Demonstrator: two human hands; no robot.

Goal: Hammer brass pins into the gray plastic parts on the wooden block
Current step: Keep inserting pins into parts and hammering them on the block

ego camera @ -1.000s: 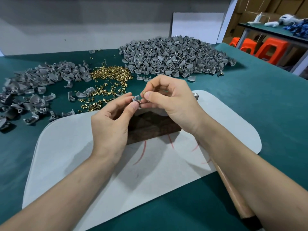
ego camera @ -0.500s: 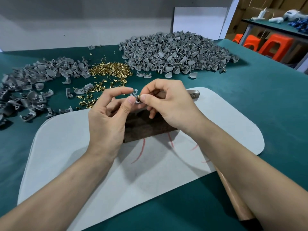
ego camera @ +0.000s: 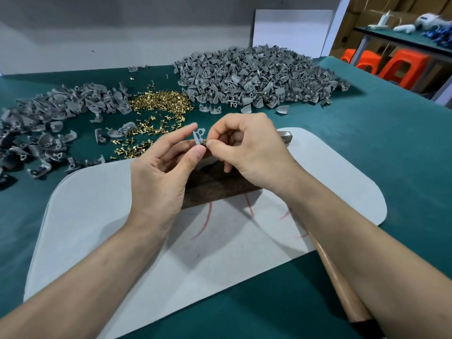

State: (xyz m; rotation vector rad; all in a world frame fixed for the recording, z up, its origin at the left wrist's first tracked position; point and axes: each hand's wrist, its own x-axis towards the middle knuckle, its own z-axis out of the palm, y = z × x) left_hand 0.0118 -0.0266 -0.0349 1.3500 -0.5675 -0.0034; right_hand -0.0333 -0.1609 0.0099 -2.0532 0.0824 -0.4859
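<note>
At frame centre, a small gray plastic part [ego camera: 197, 136] is pinched in the left hand [ego camera: 160, 177] fingers, raised above the dark wooden block [ego camera: 215, 187]. The right hand [ego camera: 249, 148] fingers press a brass pin [ego camera: 205, 142] against it: seating, seemingly. Next: set it on the block and take the wooden-handled hammer [ego camera: 337, 280] at lower right.

A grey wall [ego camera: 122, 28] is seen behind; orange stools [ego camera: 401, 67] are tucked under a side table [ego camera: 403, 41].
</note>
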